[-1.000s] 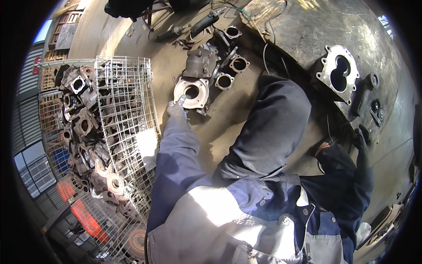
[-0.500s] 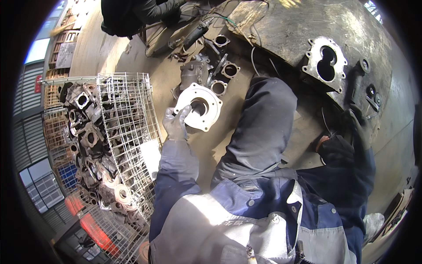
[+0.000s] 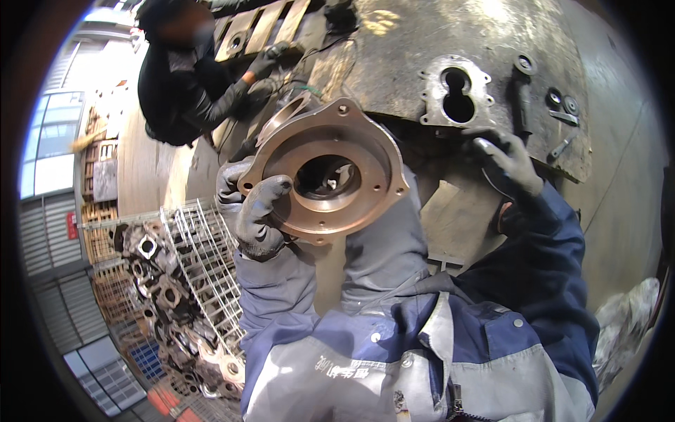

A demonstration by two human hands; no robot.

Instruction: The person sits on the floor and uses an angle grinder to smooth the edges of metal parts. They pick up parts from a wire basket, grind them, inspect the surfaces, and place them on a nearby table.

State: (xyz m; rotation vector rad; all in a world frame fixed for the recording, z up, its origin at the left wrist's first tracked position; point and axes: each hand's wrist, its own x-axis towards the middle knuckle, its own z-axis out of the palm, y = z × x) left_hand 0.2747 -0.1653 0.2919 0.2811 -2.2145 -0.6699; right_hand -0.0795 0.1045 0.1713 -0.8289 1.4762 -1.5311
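My left hand [image 3: 256, 211], in a grey glove, grips the left rim of a round metal flange housing [image 3: 281, 165]. The housing is brownish, with a large centre bore and bolt holes in its lugs, and is held up in front of my legs. My gloved right hand [image 3: 505, 160] has its fingers stretched out and holds nothing that I can see. It is at the workbench edge, just below a flat metal casting [image 3: 434, 105] with a figure-eight opening. Beside the casting lies a dark long-bodied tool with a round head [image 3: 521, 98].
The workbench [image 3: 401, 56] also bears small round parts [image 3: 562, 102] and a wrench-like tool [image 3: 560, 148]. At the left stands a wire cage [image 3: 204, 246] full of metal castings [image 3: 169, 295]. Another person [image 3: 183, 77] works at the upper left, near a wooden pallet [image 3: 271, 24].
My left hand has raised the flange housing closer and tilted it. My right hand has moved left and up, from beside the long-bodied tool to below the casting. The view has shifted.
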